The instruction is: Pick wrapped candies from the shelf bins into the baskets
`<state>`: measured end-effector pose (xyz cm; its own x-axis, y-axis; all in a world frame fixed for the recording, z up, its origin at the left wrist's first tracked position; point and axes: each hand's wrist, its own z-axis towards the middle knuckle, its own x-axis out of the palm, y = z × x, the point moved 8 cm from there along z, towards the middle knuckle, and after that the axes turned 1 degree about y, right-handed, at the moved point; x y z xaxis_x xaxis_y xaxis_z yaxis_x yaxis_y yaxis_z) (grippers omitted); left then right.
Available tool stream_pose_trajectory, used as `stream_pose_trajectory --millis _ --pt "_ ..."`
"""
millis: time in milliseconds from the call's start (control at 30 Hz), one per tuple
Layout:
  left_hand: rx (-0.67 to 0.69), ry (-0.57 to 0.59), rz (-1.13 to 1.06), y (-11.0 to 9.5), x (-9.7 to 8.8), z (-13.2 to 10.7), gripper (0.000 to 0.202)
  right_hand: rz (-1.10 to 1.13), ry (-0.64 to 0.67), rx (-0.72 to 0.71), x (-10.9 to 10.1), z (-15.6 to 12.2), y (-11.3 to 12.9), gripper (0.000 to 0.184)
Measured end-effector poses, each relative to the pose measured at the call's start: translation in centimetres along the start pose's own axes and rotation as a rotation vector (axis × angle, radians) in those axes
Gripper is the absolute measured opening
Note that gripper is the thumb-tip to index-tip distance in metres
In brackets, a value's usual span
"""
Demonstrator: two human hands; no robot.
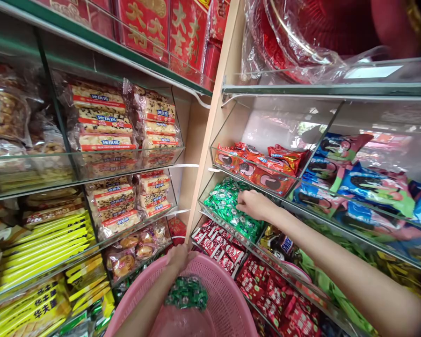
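A pink plastic basket (228,299) with perforated walls is below me, and my left hand (178,258) is closed on its far rim. Inside it lies a clump of green-wrapped candies (186,292), with clear plastic near it. My right hand (254,204) reaches into a glass shelf compartment, just over a heap of green-wrapped candies (224,201). Its fingers are curled down at the heap. Whatever they may hold is hidden.
Glass lips (252,243) edge the shelf compartments. Orange snack packets (256,164) sit above the green heap, red-wrapped candies (217,245) below it. A wooden post (206,135) divides the shelves. Packaged pastries (105,117) and yellow packets (52,252) fill the left side.
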<state>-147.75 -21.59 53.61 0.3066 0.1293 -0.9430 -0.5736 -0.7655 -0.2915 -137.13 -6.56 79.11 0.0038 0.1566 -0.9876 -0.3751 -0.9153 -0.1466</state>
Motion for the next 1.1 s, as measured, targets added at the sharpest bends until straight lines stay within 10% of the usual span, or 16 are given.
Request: stream_pose_trajectory --millis 300,900,1100 --pt "0.013 0.002 -0.012 0.0 0.3 0.0 0.059 0.027 0.033 0.22 3.2 0.9 -0.3 0.052" --pt "0.038 -0.014 0.013 -0.1 0.2 0.3 0.059 0.297 -0.027 0.037 2.5 2.0 -1.6 0.02" --pt "0.042 -0.011 0.024 0.1 0.4 0.6 0.059 0.338 0.23 0.035 2.8 1.6 -2.4 0.017"
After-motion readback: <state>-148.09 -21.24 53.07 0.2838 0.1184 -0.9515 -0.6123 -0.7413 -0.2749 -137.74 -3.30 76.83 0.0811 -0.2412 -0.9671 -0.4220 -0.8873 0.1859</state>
